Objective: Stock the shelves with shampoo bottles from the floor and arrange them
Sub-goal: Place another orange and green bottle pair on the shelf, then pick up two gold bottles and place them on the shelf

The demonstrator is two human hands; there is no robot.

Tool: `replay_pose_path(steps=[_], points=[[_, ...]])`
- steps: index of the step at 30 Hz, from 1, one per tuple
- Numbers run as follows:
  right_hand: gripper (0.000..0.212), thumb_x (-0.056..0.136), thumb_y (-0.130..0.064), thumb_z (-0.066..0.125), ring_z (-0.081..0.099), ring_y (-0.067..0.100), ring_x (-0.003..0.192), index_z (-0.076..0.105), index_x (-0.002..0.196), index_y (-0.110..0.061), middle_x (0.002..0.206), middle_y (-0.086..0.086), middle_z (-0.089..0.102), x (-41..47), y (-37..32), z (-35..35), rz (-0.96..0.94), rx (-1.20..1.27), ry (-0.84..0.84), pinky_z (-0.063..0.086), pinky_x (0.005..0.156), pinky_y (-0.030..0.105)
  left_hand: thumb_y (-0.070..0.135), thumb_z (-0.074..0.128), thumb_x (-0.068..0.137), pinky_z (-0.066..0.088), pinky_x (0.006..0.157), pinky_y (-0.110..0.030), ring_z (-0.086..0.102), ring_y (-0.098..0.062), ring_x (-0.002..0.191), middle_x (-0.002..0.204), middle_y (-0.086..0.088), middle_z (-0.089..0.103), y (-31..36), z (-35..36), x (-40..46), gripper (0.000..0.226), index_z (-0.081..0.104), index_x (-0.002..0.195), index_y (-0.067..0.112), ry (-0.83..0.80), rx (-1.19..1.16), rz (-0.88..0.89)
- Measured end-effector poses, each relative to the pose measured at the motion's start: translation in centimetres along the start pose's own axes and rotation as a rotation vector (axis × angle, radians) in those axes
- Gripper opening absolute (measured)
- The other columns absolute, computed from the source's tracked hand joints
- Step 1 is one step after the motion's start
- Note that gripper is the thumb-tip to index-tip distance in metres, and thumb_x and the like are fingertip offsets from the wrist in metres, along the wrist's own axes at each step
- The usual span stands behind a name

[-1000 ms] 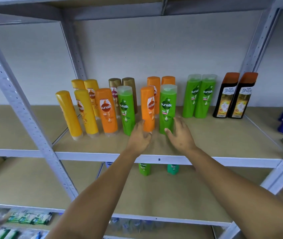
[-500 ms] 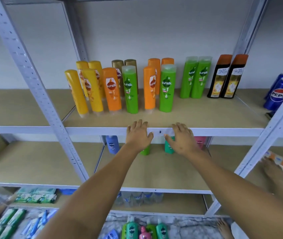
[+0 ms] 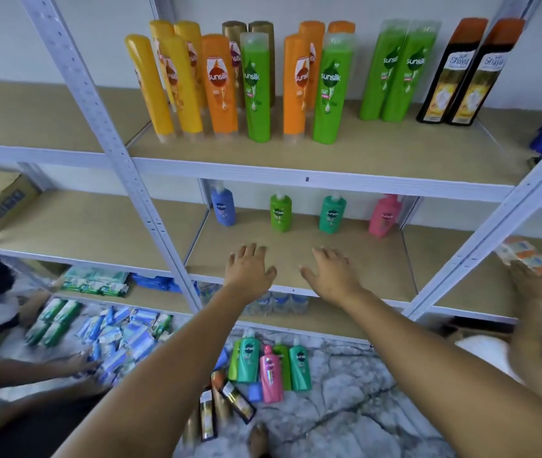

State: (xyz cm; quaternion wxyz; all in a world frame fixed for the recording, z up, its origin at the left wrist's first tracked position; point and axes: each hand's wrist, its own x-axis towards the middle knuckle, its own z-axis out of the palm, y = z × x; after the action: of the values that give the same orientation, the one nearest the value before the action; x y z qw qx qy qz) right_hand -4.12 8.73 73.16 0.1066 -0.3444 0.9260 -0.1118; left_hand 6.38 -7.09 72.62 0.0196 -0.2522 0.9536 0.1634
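Two bare hands hang over the front edge of the middle shelf (image 3: pixel 355 269), fingers straight and loosely spread, holding nothing: the left hand (image 3: pixel 250 269) and right hand (image 3: pixel 332 274) lie side by side, palms down. Four small bottles stand along that shelf's back edge, well apart: blue (image 3: pixel 223 206), green (image 3: pixel 280 212), teal (image 3: pixel 331 213) and pink (image 3: pixel 384 215). On the top shelf (image 3: pixel 378 160) tall yellow, orange, gold and green bottles stand upright in rows, with two dark bottles (image 3: pixel 461 72) towards its right end. More shampoo bottles (image 3: pixel 269 365) lie clustered on the marble floor (image 3: pixel 355 391) below the arms. Another person's hand (image 3: pixel 527 285) holds a packet at the right edge.
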Motion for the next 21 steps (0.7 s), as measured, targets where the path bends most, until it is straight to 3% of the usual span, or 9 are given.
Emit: replay_pose_path(steps=[15,21], points=[[0.058,0.094,-0.052,0.041,0.043,0.028,0.126,0.044,0.134,-0.01,0.135,0.011,0.049,-6.5,-5.1,16.5,-0.086,0.054,-0.336,0.038,0.101,0.038,0.044,0.042,0.095,0.021,0.113,-0.042,0.023,-0.027,0.141,0.152,-0.009,0.03,-10.1,10.4,-12.2,0.058,0.031,0.145,0.015,-0.241,-0.072,-0.288],[0.06,0.092,-0.053,0.044,0.05,0.033,0.117,0.047,0.131,-0.009,0.13,0.014,0.053,-6.3,-6.5,26.9,-0.043,0.063,-0.455,0.041,0.094,0.039,0.041,0.045,0.094,0.024,0.113,-0.042,0.028,-0.031,0.138,0.15,-0.01,0.034,-16.3,19.5,-12.9,0.057,0.032,0.144,0.018,-0.331,-0.132,-0.387]])
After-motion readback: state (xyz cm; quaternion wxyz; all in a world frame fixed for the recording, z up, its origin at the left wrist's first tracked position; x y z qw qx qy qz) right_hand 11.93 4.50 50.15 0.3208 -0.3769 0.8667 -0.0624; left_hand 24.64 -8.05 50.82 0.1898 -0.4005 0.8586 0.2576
